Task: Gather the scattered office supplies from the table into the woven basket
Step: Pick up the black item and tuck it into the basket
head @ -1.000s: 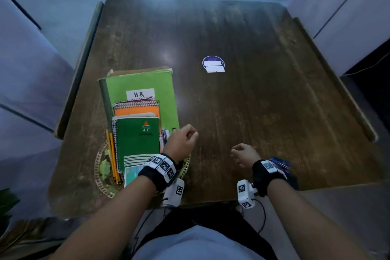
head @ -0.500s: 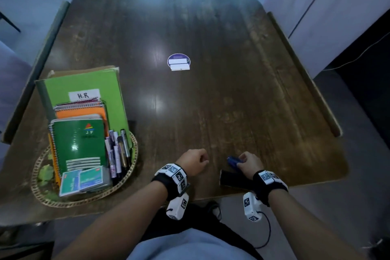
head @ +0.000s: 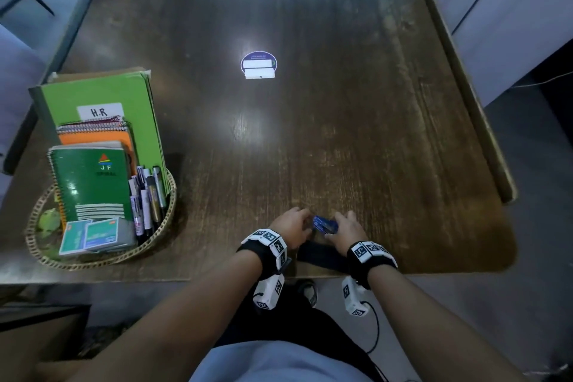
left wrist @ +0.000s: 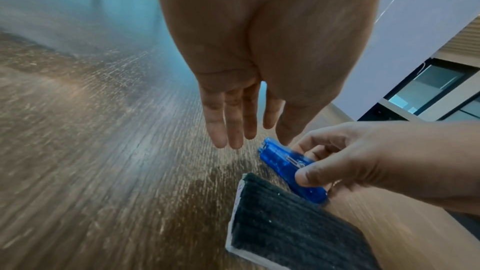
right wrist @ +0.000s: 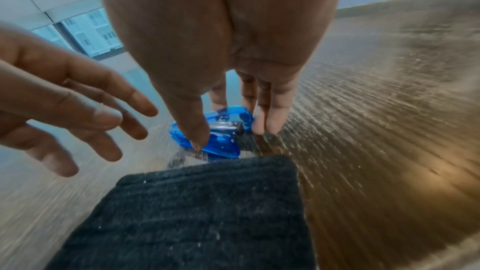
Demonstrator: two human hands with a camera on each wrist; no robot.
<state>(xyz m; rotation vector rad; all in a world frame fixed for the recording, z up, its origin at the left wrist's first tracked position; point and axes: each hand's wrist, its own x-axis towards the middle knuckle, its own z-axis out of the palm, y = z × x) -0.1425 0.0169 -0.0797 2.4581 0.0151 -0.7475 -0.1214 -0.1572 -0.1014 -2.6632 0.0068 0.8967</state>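
A small blue translucent stapler (head: 324, 224) (left wrist: 288, 166) (right wrist: 221, 132) lies near the table's front edge, and my right hand (head: 342, 228) (right wrist: 228, 130) pinches it between thumb and fingers. My left hand (head: 293, 225) (left wrist: 249, 137) hovers just left of it with fingers straight, its fingertips close to the stapler's end. A dark felt board eraser (head: 322, 254) (left wrist: 293, 225) (right wrist: 197, 213) lies at the table edge right behind the stapler. The woven basket (head: 167, 214) at the front left holds notebooks, several markers and card packs.
A green folder labelled H.R (head: 102, 102) leans out of the basket's far side. A round purple sticker with white labels (head: 258, 64) sits mid-table. Raised rails (head: 465, 84) run along the table's left and right sides. White cabinets stand at the right.
My left hand has moved right from the basket toward the stapler and opened its fingers. My right hand has taken hold of the blue stapler beside the eraser. The head view has shifted.
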